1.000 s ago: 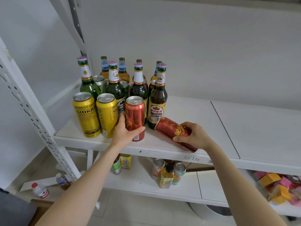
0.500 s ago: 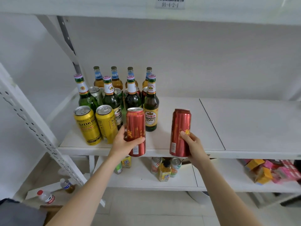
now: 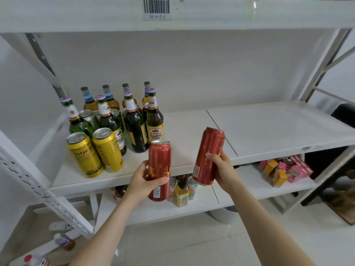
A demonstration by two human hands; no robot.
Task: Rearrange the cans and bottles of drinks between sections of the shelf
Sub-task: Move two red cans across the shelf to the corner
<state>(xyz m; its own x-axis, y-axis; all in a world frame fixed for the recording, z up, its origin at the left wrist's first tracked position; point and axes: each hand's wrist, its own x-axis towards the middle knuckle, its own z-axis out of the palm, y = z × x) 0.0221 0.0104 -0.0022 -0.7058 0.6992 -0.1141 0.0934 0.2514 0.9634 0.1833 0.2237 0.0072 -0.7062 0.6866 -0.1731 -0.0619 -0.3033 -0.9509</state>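
Left hand (image 3: pixel 143 182): thumb and fingers curled round the left red can (image 3: pixel 160 160), covering part of its gold print
Left red can: upright, held off the middle shelf (image 3: pixel 269 127), just in front of its front edge at the left section
Right hand (image 3: pixel 222 168): fingers clamped on the lower half of the right red can (image 3: pixel 210 150)
Right red can: tilted, top leaning right, in the air before the middle shelf's front edge near its seam (image 3: pixel 221 131)
Yellow cans (image 3: pixel 84 154): two, standing at the front left of the middle shelf; lettering cut short at "SIDKR" by the can's curve
Green bottles (image 3: pixel 108 120): behind the yellow cans on the middle shelf, with a Nanjing Beer bottle (image 3: pixel 154 123) on their right
Amber bottles (image 3: pixel 89 100): back row of the middle shelf, bodies mostly hidden
Silver cans (image 3: pixel 88 115): between the bottles, number hard to tell
Juice bottle (image 3: pixel 181 193): one level below the middle shelf; cans beside it partly hidden by the held cans
Boxes (image 3: pixel 284 169): pink and yellow, below the middle shelf's right section, print unreadable
Barcode label (image 3: pixel 156 9): on the board above the middle shelf
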